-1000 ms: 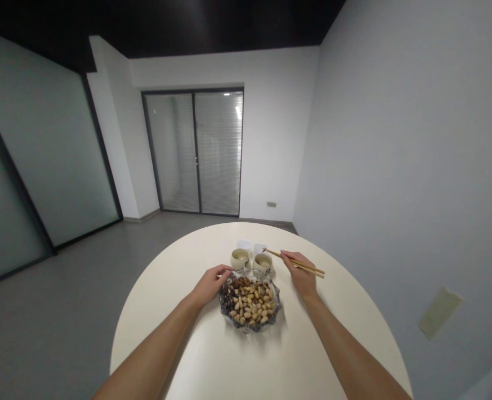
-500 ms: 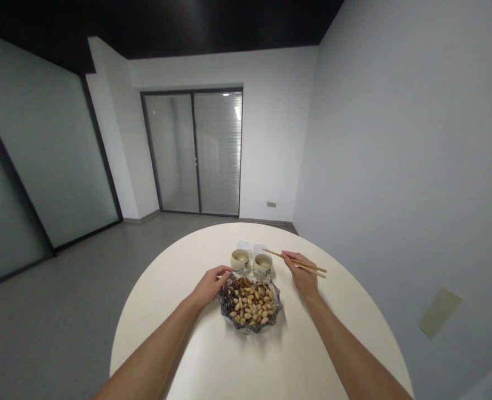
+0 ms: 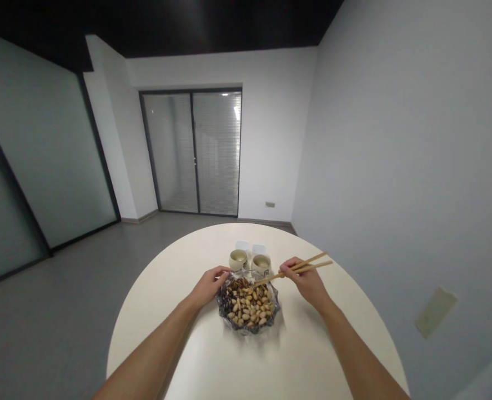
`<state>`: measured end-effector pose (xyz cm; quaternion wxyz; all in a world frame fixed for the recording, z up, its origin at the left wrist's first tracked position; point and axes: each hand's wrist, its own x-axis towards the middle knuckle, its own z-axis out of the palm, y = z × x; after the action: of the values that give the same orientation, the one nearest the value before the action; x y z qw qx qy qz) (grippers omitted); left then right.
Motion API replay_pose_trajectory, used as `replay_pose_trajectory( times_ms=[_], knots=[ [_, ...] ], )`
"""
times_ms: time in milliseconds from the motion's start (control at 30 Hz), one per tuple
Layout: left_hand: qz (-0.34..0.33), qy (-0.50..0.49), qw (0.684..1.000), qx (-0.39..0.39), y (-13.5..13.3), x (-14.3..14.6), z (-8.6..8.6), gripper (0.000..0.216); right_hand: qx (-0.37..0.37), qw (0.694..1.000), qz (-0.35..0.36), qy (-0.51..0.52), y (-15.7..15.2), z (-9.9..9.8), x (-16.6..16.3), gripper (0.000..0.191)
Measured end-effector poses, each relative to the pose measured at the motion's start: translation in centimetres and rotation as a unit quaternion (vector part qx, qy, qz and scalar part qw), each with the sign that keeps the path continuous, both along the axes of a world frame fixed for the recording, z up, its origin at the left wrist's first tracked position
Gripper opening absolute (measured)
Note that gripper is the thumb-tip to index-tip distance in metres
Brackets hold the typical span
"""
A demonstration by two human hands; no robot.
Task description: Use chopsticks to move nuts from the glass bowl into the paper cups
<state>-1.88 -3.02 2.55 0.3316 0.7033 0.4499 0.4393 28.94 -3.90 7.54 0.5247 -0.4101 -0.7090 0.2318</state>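
Observation:
A cut-glass bowl (image 3: 274, 321) of pale nuts and dark seeds sits mid-table. My left hand (image 3: 209, 285) curls on the bowl's left rim, thumb and fingers pinched on the glass edge. My right hand (image 3: 305, 279) is closed on a pair of wooden chopsticks (image 3: 317, 263). Their tips reach down-left to the far side of the bowl's contents, and the back ends stick up to the right. Two small cream cups (image 3: 238, 259) (image 3: 261, 263) stand just behind the bowl.
The round cream table (image 3: 212, 355) ends near the cups at the far side and close to the grey wall on the right. Two small clear lidded containers (image 3: 243, 245) lie behind the cups. Grey floor and glass doors lie beyond.
My right hand has swung the chopsticks round: their tips left the right cup and now point down-left into the bowl. The left hand stays on the rim.

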Motion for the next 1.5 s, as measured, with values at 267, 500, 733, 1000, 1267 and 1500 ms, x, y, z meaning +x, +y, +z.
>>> replay_pose_trajectory(
  times_ms=[267,500,733,1000,1267,1500],
  knots=[
    [-0.002,-0.002,1.0,0.001,0.4,0.0,-0.5,0.038,-0.029,0.998,0.047,-0.021,-0.6,0.2,-0.9,0.022],
    [-0.003,-0.015,1.0,-0.018,0.7,-0.2,-0.4,0.039,-0.034,0.996,0.077,-0.04,-0.7,0.4,-1.5,0.021],
    [-0.008,-0.011,1.0,-0.016,0.8,-0.3,-0.5,0.039,-0.048,0.994,0.09,-0.036,-0.4,0.4,-1.4,0.021],
    [-0.006,-0.01,1.0,-0.015,0.8,-0.4,-0.6,0.038,-0.047,0.995,0.087,-0.021,-0.3,0.1,-1.6,0.02],
    [-0.005,-0.006,1.0,-0.008,0.4,-0.1,-0.5,0.039,-0.052,0.995,0.087,-0.02,-0.6,-0.3,-1.4,0.02],
    [-0.003,0.001,1.0,-0.003,0.3,0.0,-0.6,0.038,-0.058,0.994,0.084,-0.034,-0.8,-0.6,-1.2,0.021]
  ],
)
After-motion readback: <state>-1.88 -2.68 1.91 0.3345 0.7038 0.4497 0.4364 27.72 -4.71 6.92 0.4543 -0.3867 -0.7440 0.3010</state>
